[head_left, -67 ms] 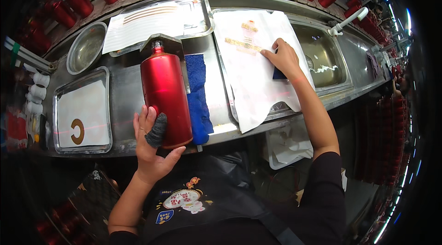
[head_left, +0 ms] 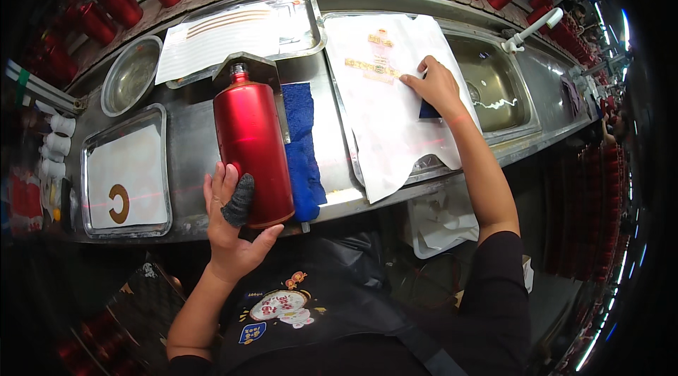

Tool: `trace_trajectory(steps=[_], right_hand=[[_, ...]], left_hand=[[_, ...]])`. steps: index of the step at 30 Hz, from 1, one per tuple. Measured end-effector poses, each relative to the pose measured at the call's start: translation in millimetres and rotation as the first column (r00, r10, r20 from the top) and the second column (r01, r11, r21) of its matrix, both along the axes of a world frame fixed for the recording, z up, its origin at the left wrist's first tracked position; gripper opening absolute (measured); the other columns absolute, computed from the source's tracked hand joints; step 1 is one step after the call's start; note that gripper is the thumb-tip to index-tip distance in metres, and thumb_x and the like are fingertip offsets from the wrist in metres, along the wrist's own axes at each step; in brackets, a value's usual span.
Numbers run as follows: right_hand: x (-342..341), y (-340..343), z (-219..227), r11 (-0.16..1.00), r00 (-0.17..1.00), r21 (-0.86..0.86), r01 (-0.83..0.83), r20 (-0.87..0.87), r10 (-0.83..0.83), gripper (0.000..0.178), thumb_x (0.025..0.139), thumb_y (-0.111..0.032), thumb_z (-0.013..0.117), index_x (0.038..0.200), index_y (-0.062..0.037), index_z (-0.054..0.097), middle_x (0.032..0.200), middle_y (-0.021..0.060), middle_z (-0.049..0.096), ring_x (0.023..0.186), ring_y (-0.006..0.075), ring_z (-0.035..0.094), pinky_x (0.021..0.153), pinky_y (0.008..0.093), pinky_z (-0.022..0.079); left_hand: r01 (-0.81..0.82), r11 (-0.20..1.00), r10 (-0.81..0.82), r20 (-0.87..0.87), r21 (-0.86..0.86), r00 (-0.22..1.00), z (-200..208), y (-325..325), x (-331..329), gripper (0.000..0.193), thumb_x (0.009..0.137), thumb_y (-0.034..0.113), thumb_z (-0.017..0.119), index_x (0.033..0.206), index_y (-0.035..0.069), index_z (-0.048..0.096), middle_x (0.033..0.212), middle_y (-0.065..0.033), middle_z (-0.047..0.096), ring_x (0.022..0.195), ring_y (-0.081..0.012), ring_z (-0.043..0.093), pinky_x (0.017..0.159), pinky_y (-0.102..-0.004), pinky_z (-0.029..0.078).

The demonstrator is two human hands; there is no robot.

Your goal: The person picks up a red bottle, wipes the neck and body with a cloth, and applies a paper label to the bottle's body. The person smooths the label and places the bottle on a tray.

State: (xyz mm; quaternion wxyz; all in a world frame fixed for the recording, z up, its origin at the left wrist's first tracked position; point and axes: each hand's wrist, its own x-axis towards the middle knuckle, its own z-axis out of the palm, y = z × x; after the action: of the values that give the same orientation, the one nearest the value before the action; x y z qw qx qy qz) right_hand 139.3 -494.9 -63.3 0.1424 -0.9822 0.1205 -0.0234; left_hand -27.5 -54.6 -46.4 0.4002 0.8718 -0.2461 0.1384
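Note:
A shiny red bottle (head_left: 253, 143) with a bare metal threaded neck lies with its neck end on a dark angled holder (head_left: 274, 73). My left hand (head_left: 233, 227) cups its lower end, the thumb at the base rim and the fingers along the left side; one finger wears a grey cover. My right hand (head_left: 439, 87) is over a white sheet (head_left: 402, 139). One fingertip touches the right end of a gold strip decal (head_left: 367, 66) on that sheet. Under the palm shows a dark blue flat piece (head_left: 428, 110), partly hidden by the hand.
A blue cloth (head_left: 302, 157) lies right of the bottle. At left are a metal bowl (head_left: 113, 104) and a tray (head_left: 167, 185) with a brown C-shaped piece (head_left: 119, 204). Brown strips (head_left: 229, 17) lie on paper behind. A sink (head_left: 519, 118) with a white faucet (head_left: 537, 31) is at right.

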Motion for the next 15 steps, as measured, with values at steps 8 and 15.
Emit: trace_trajectory(steps=[8, 15], right_hand=[[30, -105, 22, 0.962, 0.964, -0.073, 0.263, -0.006, -0.264, 0.075, 0.063, -0.045, 0.091, 0.114, 0.005, 0.068, 0.106, 0.0216, 0.069, 0.094, 0.0288, 0.07, 0.084, 0.0398, 0.055], [13, -149, 12, 0.659, 0.935, 0.663, 0.355, -0.263, -0.24, 0.039, 0.073, -0.035, 0.088, 0.076, 0.0007, 0.074, 0.061, -0.0015, 0.055, 0.05, 0.0095, 0.044, 0.048, 0.0312, 0.031]], left_hand=[[-0.002, 1.0, 0.002, 0.021, 0.026, 1.0, 1, 0, 0, 0.078, 0.078, 0.028, 0.083, 0.146, 0.003, 0.053, 0.159, -0.0196, 0.041, 0.149, -0.0437, 0.033, 0.119, -0.0664, 0.017], [-0.002, 1.0, 0.002, 0.01, -0.002, 1.0, 3, 0, 0, 0.076, 0.077, 0.026, 0.083, 0.144, 0.003, 0.055, 0.158, -0.0194, 0.042, 0.149, -0.0431, 0.033, 0.118, -0.0656, 0.017]])
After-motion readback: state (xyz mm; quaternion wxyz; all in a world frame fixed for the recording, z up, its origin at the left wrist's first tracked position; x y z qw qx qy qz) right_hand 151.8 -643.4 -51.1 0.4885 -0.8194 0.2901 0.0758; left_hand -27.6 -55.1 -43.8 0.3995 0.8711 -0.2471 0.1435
